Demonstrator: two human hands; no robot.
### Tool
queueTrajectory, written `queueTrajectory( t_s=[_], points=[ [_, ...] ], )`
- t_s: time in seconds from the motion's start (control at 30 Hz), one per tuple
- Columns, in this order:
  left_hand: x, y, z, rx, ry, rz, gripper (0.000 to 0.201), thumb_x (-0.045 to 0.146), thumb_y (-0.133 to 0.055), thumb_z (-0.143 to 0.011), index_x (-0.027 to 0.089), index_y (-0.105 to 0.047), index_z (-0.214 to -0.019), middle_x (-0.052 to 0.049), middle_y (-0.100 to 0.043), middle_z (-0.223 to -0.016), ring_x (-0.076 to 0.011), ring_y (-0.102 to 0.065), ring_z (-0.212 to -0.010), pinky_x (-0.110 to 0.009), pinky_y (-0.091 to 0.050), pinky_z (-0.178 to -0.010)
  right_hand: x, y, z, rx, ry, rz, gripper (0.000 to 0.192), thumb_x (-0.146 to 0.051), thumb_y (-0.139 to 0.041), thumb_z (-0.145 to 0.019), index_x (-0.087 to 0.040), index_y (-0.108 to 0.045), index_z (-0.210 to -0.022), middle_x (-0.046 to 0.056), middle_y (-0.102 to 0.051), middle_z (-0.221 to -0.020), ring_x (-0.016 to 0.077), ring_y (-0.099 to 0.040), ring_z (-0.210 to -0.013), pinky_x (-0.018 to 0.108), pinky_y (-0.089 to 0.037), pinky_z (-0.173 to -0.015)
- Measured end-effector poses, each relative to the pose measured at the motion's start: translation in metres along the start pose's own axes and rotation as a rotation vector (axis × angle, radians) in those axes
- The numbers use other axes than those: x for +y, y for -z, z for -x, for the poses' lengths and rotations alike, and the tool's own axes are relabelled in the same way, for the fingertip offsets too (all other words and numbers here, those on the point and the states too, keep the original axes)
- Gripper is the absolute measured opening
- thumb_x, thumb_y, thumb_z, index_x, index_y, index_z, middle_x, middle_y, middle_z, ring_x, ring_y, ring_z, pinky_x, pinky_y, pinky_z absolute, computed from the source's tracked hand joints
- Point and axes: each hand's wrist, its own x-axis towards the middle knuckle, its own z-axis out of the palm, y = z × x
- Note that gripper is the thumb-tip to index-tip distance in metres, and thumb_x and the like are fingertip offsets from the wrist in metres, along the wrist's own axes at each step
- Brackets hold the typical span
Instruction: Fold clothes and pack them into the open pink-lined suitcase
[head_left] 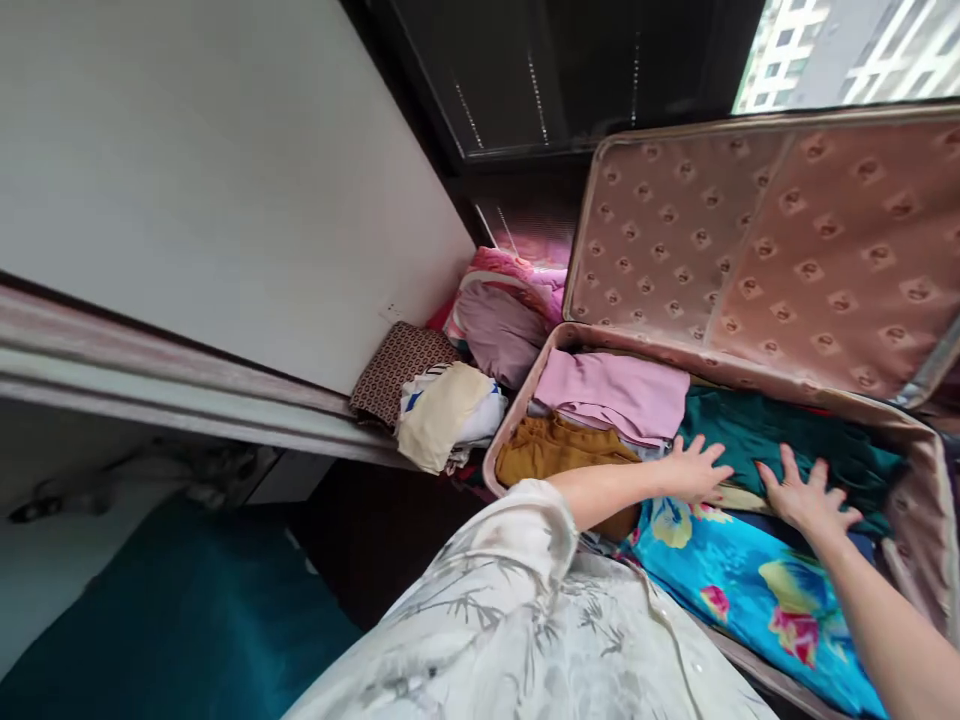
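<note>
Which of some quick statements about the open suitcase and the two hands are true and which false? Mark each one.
1. Both hands, left hand and right hand, lie flat and open on the dark green garment. True.
2. The suitcase lid is closed. False: it stands open.
3. A pink folded garment lies inside the suitcase. True.
4. The mustard garment lies outside the suitcase. False: it is inside, below the pink one.

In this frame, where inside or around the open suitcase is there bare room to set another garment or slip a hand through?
Inside the suitcase none: pink, mustard, dark green and blue floral clothes fill it, both hands (left hand, right hand) flat on top. Only the upright lid lining is bare. The ledge pile left of it is crowded.
</note>
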Motion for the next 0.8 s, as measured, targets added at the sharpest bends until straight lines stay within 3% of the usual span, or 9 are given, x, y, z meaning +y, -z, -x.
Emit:
queueTrajectory(
  t_s=[0.13, 0.2, 0.27, 0.33, 0.4, 0.47, 0.53, 0.63, 0.8],
  points=[
    [-0.030, 0.035, 0.124, 0.407, -0.177, 0.227, 0.031, 0.025, -0.054, -0.101, 0.021, -0.073, -0.125, -0.015, -0.064, -0.136, -0.0241, -0.063, -0.125, -0.039, -0.051, -0.108, -0.009, 0.007, 0.009, 0.308, 0.117, -0.002, 0.081, -0.074, -0.034, -0.090, -0.025, -0.057, -0.150, 0.036, -0.047, -0.146, 0.0574, -0.037, -0.138, 0.076, -0.030, -0.090],
    [-0.064, 0.048, 0.201, 0.735, 0.022, 0.281, 0.026, 0.021, -0.055, -0.099, 0.019, -0.073, -0.118, -0.012, -0.070, -0.122, -0.0215, -0.065, -0.117, -0.036, -0.052, -0.105, -0.033, 0.010, 0.017, 0.485, 0.203, -0.024, 0.074, -0.065, -0.041, -0.090, -0.017, -0.062, -0.142, 0.040, -0.056, -0.131, 0.0567, -0.046, -0.129, 0.073, -0.036, -0.085],
    [-0.105, 0.049, 0.278, 0.960, 0.332, 0.249, 0.022, 0.019, -0.058, -0.097, 0.019, -0.070, -0.116, -0.010, -0.069, -0.114, -0.0217, -0.066, -0.111, -0.038, -0.054, -0.101, -0.078, 0.013, 0.032, 0.505, 0.311, -0.080, 0.066, -0.055, -0.045, -0.088, -0.009, -0.067, -0.129, 0.038, -0.065, -0.111, 0.0514, -0.059, -0.112, 0.067, -0.043, -0.083],
    [-0.145, 0.037, 0.345, 1.050, 0.685, 0.130, 0.025, 0.017, -0.067, -0.091, 0.018, -0.069, -0.115, -0.011, -0.067, -0.112, -0.0258, -0.064, -0.111, -0.042, -0.054, -0.101, -0.143, 0.013, 0.056, 0.389, 0.450, -0.200, 0.053, -0.046, -0.047, -0.085, -0.008, -0.071, -0.112, 0.029, -0.069, -0.097, 0.0403, -0.065, -0.094, 0.057, -0.049, -0.082],
    [-0.177, 0.016, 0.397, 0.984, 0.970, -0.002, 0.040, 0.019, -0.077, -0.083, 0.016, -0.066, -0.122, -0.015, -0.064, -0.121, -0.0323, -0.060, -0.116, -0.049, -0.052, -0.103, -0.221, 0.007, 0.088, 0.176, 0.530, -0.404, 0.040, -0.041, -0.052, -0.081, -0.014, -0.071, -0.103, 0.020, -0.071, -0.094, 0.0293, -0.066, -0.081, 0.046, -0.054, -0.077],
    [-0.197, -0.005, 0.432, 0.874, 1.100, -0.107, 0.055, 0.019, -0.081, -0.079, 0.018, -0.063, -0.131, -0.017, -0.057, -0.136, -0.0376, -0.056, -0.121, -0.055, -0.049, -0.104, -0.301, -0.005, 0.122, -0.085, 0.581, -0.603, 0.031, -0.037, -0.057, -0.078, -0.017, -0.071, -0.097, 0.013, -0.074, -0.092, 0.0255, -0.067, -0.081, 0.042, -0.055, -0.081],
    [-0.208, -0.021, 0.451, 0.812, 1.117, -0.158, 0.061, 0.015, -0.078, -0.080, 0.020, -0.059, -0.137, -0.016, -0.052, -0.145, -0.0389, -0.053, -0.125, -0.058, -0.047, -0.106, -0.372, -0.023, 0.153, -0.397, 0.513, -0.767, 0.020, -0.031, -0.064, -0.075, -0.019, -0.071, -0.089, 0.008, -0.074, -0.086, 0.0236, -0.068, -0.082, 0.038, -0.055, -0.081],
    [-0.215, -0.029, 0.464, 0.848, 1.020, -0.136, 0.062, 0.003, -0.067, -0.080, 0.019, -0.058, -0.139, -0.015, -0.052, -0.144, -0.0351, -0.053, -0.127, -0.055, -0.046, -0.111, -0.454, -0.053, 0.184, -0.695, 0.331, -0.877, 0.011, -0.019, -0.073, -0.071, -0.018, -0.069, -0.082, 0.002, -0.071, -0.073, 0.0176, -0.067, -0.068, 0.030, -0.056, -0.069],
    [-0.227, -0.013, 0.488, 0.962, 0.823, 0.039, 0.057, -0.005, -0.044, -0.083, 0.018, -0.063, -0.131, -0.011, -0.064, -0.126, -0.0246, -0.062, -0.121, -0.043, -0.053, -0.108, -0.528, -0.096, 0.202, -0.895, 0.090, -0.951, 0.017, -0.011, -0.077, -0.075, -0.017, -0.061, -0.070, 0.000, -0.061, -0.060, 0.0119, -0.062, -0.058, 0.025, -0.057, -0.066]
  ],
)
